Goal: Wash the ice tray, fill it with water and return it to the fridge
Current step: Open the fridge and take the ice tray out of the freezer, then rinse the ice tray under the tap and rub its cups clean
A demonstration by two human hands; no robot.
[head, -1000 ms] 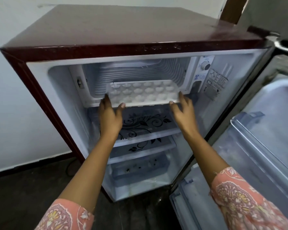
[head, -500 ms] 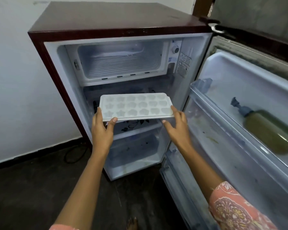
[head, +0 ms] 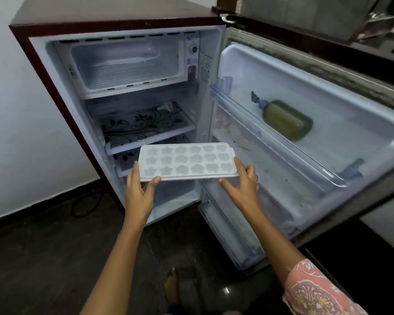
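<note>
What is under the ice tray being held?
Under the ice tray, the left hand and right hand support its near corners; some fingers and part of a lower shelf are covered.

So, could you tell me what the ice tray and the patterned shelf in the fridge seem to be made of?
Ice tray: likely white plastic, matte and slightly translucent, with moulded flower-shaped cups. Shelf: probably glass, glossy, with a printed black floral pattern and a white plastic front edge.

One wide-angle view is taken from the wearer's head, directed forward and downward; the open fridge [head: 132,96] is seen close up, slightly from above.
</note>
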